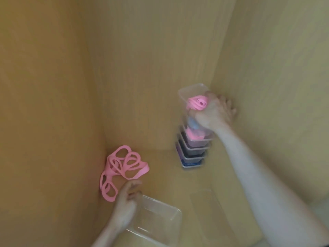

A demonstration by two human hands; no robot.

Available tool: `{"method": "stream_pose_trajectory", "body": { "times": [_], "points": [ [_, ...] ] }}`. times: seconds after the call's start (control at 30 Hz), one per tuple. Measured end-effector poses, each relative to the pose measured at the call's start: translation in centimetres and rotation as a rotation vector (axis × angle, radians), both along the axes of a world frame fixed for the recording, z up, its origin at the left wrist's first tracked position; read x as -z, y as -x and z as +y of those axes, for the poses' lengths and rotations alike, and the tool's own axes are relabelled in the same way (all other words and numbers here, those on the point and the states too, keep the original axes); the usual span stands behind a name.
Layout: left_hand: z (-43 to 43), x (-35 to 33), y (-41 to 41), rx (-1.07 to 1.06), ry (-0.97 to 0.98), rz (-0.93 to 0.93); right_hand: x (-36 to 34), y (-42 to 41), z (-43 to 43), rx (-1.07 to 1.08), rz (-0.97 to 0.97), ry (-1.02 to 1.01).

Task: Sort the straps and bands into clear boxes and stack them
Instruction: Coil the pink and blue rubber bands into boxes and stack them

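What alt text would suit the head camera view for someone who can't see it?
The right hand grips a clear plastic box, with a rolled pink band inside, atop a stack of filled clear boxes in a yellow wooden corner. The left hand is at the rim of an empty clear plastic tub beside a loose pile of pink looped straps.

pink bands [121, 171], clear box [156, 221], yellow-tan walls [151, 50]

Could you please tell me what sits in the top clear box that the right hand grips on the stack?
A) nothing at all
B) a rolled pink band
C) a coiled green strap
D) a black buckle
B: a rolled pink band shows through the top clear box, which the right hand grips atop the stack.
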State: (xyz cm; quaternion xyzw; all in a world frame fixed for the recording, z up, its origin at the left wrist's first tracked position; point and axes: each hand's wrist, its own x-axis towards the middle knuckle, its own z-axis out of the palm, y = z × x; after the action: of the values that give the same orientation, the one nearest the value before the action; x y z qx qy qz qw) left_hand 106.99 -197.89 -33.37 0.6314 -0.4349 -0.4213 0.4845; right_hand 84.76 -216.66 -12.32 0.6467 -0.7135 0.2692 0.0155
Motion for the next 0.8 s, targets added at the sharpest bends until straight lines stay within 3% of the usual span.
{"method": "stream_pose_trajectory", "body": {
  "times": [0.27, 0.5, 0.63, 0.8],
  "points": [
    [0.7, 0.9, -1.0, -0.04, 0.018, -0.003, -1.4, -2.0, -5.7, 0.172, 0.16, -0.299],
    [1.4, 2.3, -1.4, -0.079, 0.013, 0.009, -1.3, -3.1, -7.0, 0.172, 0.118, -0.392],
    [1.7, 3.2, -1.4, -0.077, 0.01, 0.006, -1.7, -2.6, -5.2, 0.127, 0.163, -0.224],
    [1.6, 4.0, -2.1, -0.138, -0.009, 0.0, 1.2, -3.6, 2.0, -0.126, 0.055, 0.32]
  ]
}}
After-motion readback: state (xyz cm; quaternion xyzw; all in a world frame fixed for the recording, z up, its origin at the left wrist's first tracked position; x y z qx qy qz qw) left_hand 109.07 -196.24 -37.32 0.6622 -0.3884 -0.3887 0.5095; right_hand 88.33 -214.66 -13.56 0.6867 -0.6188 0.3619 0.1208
